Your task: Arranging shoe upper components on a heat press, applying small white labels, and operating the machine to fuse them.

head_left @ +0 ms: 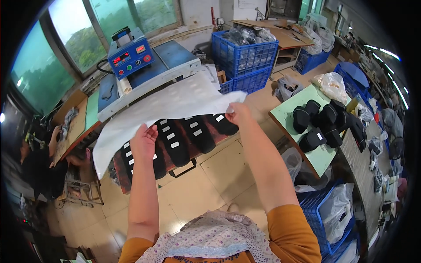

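Note:
A large white sheet is spread in a slanting sweep in front of the blue heat press. My right hand pinches its right corner, raised off the things below. Near the middle of the sheet's front edge is my left hand, fingers curled at the edge; the sheet's left end hangs down beyond it. Under the sheet, several long black fabric pieces with small white labels lie in rows on a dark red tray. The far ends of these pieces are hidden by the sheet.
A black handle juts from the tray's front. On my right, a pale green table bears several black padded items. Stacked blue crates stand beyond the press; another blue crate is at lower right. Someone sits at far left.

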Motion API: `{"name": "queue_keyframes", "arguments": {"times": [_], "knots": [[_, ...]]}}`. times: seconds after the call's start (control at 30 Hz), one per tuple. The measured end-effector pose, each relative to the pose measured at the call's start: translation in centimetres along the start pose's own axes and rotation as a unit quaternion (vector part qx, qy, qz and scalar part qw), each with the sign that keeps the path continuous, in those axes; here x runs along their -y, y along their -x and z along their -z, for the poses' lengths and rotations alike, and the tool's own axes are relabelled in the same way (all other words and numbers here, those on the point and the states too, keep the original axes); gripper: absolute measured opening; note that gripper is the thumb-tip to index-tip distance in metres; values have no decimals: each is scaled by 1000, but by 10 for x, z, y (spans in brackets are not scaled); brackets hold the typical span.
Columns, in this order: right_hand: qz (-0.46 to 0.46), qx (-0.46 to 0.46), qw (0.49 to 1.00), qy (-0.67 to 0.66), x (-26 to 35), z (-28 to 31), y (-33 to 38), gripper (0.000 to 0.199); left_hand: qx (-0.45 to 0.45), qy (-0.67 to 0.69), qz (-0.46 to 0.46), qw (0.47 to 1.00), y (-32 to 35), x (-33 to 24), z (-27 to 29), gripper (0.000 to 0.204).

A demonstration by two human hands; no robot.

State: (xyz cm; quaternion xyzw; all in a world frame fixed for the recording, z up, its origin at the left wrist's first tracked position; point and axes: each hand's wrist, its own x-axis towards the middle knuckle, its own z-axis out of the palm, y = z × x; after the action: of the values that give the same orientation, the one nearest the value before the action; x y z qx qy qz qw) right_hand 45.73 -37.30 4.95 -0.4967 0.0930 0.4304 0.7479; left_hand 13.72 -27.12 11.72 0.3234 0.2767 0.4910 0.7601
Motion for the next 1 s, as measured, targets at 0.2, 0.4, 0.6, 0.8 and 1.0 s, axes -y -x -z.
{"name": "queue_keyframes", "arguments": {"times": [0.2,0.4,0.6,0.8,1.0], "knots": [[258,30,941,219,84,0,109,29,47,-138,-122,982,60,14,-33,19],[319,-109,910,241,155,175,164,24,228,-323,-184,900,146,107,-95,20],[435,-232,870,25,145,428,257,23,463,-446,-109,758,229,242,-156,25],[416,-504,755,-62,73,631,404,32,602,-369,76,704,374,332,-252,30],[277,-636,719,-43,43,744,503,30,585,-197,392,683,469,471,-283,30]]}}
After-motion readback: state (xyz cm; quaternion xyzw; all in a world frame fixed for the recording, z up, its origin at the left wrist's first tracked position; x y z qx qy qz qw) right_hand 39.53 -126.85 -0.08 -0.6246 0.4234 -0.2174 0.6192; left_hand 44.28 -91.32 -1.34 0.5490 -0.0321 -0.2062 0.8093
